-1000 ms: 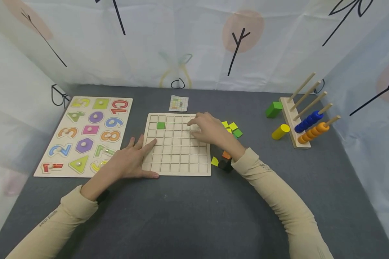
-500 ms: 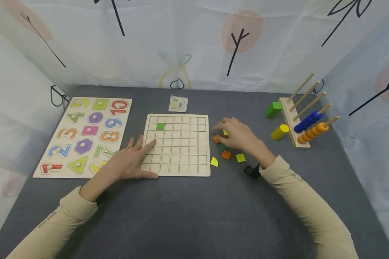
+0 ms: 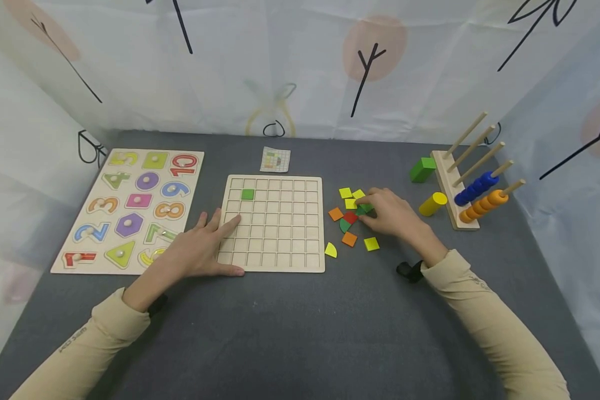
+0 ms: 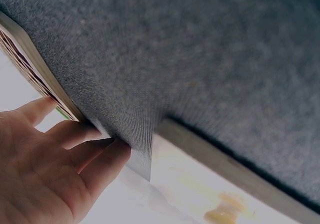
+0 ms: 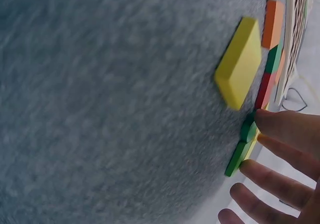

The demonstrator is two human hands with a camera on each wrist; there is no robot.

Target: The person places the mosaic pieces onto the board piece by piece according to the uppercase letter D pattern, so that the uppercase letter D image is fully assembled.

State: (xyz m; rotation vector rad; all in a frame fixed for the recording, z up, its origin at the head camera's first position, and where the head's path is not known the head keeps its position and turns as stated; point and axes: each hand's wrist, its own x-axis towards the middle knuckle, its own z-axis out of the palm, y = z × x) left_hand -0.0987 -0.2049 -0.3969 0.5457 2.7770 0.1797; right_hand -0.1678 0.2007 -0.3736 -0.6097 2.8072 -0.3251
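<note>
A wooden grid board (image 3: 280,244) lies flat in the middle of the dark table, with one green square tile (image 3: 248,194) in its upper left part. My left hand (image 3: 200,244) rests at the board's left edge, fingers spread; its index finger lies over the grid. To the right of the board, my right hand (image 3: 392,214) touches the loose tiles. In the right wrist view its thumb meets a green rounded tile (image 5: 248,128) and a fingertip reaches a green square tile (image 5: 236,159). Close by lie a red tile (image 3: 350,217), yellow tiles (image 3: 371,244) and orange tiles (image 3: 349,239).
A number-and-shape puzzle board (image 3: 147,215) lies at the left. Behind the grid board is a small pattern card (image 3: 275,160). A peg stand with beads (image 3: 450,189), a green block (image 3: 423,170) and a yellow cylinder (image 3: 432,204) stand at the right.
My right hand has moved from over the grid board's upper right to the loose tiles, then slightly farther right, uncovering more of them. The left hand stays in place.
</note>
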